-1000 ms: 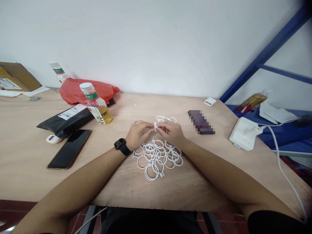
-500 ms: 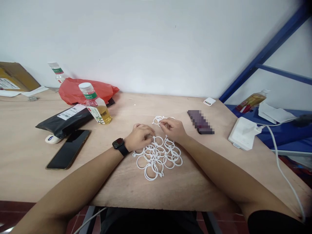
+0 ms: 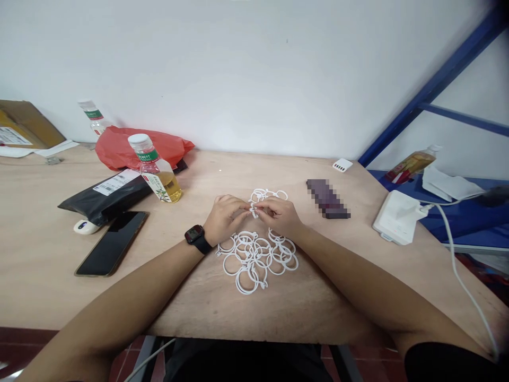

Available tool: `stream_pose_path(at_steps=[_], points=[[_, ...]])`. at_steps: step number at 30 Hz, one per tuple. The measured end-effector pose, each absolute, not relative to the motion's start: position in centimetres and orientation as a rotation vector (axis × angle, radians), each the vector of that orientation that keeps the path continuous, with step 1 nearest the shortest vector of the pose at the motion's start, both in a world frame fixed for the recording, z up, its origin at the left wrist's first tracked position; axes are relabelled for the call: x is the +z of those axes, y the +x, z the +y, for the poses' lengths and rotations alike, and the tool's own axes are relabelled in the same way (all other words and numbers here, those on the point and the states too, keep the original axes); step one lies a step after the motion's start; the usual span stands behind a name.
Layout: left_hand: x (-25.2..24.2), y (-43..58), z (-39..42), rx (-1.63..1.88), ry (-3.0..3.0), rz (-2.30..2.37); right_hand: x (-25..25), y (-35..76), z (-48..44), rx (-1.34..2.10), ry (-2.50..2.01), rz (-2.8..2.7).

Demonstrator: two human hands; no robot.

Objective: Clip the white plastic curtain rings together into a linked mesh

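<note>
Between my two hands is a white plastic ring with a small clip, seen nearly edge-on. My left hand, with a black watch on its wrist, pinches it from the left. From the other side the fingertips of my right hand grip it too. Below the hands lies a loose pile of white rings, several overlapping one another, with small clips on their rims. Just beyond my fingers sits a smaller group of the same rings, partly hidden by my right hand.
Left on the wooden table are a dark phone, a black parcel, a tea bottle and a red bag. To the right lie a pixelated phone, a white charger and a white power strip with a cable.
My left hand has taken a white ring from the top of the pile. Both hands have come together at it, my right hand shifting slightly toward me, away from the far group.
</note>
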State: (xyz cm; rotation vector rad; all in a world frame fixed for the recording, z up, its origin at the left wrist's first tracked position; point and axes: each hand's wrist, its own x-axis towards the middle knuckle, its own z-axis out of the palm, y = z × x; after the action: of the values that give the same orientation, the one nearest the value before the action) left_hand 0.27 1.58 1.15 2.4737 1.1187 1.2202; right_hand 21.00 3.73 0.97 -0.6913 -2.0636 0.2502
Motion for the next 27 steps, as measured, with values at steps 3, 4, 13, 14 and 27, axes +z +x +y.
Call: stream_pose_path(at_steps=[3, 4, 13, 14, 27], points=[[1.16, 0.25, 1.62, 1.269, 2.51, 1.096, 1.13, 20.98, 3.59, 0.26, -0.643, -2.082], [1.14, 0.24, 1.65, 1.284, 2.519, 1.082, 1.18, 20.95, 3.53, 0.258, -0.634, -2.084], [0.71, 0.36, 1.93, 1.326, 2.517, 1.068, 1.26, 20.85, 3.41, 0.246, -0.674, -2.058], [0.71, 0.39, 1.94, 1.327, 2.523, 1.043, 1.23, 20.86, 3.4, 0.241, -0.685, -2.058], [1.22, 0.35, 1.73, 1.246, 2.549, 0.976, 1.17, 21.24, 3.4, 0.326, -0.701, -2.144]])
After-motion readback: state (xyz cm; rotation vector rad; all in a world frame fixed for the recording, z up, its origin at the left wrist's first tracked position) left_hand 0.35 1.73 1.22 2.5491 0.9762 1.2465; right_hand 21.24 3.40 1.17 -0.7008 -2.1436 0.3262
